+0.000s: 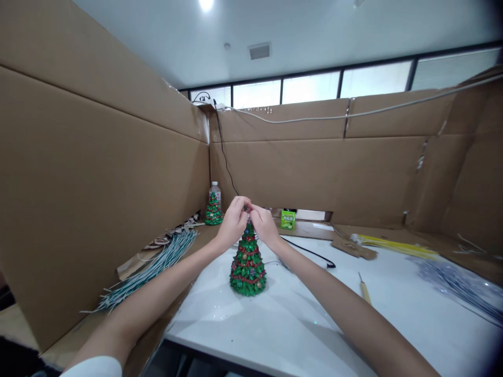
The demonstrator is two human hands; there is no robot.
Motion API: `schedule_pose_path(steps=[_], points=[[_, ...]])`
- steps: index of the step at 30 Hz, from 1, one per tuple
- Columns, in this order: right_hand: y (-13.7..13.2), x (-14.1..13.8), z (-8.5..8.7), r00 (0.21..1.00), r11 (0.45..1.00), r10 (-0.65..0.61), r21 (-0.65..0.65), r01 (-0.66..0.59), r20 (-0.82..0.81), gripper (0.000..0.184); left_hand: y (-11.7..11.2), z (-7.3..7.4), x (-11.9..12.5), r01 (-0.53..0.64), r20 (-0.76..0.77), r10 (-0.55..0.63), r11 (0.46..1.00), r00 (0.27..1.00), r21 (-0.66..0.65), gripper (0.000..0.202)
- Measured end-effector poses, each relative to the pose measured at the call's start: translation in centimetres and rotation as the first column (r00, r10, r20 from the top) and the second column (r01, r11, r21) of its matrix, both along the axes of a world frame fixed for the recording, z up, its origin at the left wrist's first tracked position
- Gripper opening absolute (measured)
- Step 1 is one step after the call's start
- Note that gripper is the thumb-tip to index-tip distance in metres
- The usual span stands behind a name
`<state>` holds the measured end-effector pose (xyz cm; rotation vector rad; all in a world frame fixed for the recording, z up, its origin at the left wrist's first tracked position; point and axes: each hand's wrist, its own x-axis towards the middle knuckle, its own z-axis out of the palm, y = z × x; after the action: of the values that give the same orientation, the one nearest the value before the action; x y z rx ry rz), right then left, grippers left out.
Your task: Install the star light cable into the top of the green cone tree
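A small green Christmas tree (248,267) with red garland and small round ornaments stands upright on the white table (212,319). Both my hands meet at its tip. My left hand (234,219) is closed there, its fingers bent over the top from the left. From the right, my right hand (264,222) closes on the same spot, thumb and fingers pinched together. The fingers cover the tip, so whatever is pinched between them cannot be made out.
Cardboard walls enclose the table. Back left, a second decorated tree (213,212) stands before a clear bottle (215,188). Teal-white strands (157,267) lie left. A green packet (287,220) sits at the back. Right are a wooden-handled awl (365,290), yellow strips (393,244) and blue-grey strands (467,288).
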<state>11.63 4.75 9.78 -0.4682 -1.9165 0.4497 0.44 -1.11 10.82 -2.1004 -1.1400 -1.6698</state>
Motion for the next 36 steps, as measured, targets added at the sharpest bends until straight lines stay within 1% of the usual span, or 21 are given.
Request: schedule_pose_path(steps=[6,25,36], points=[[0.04,0.00,0.04,1.000,1.000,-0.004,0.005,0.004,0.002,0.031,0.00,0.02,-0.02,-0.003,0.000,0.003,1.000,1.000,0.010,0.028],[0.07,-0.02,0.06,1.000,1.000,-0.001,0.013,0.001,0.011,0.022,-0.47,0.31,0.12,0.009,-0.007,-0.008,0.999,1.000,0.052,0.024],[-0.08,0.12,0.06,1.000,1.000,0.005,0.010,-0.005,0.014,0.023,-0.45,0.26,0.12,-0.001,-0.006,0.001,0.998,1.000,0.068,0.023]])
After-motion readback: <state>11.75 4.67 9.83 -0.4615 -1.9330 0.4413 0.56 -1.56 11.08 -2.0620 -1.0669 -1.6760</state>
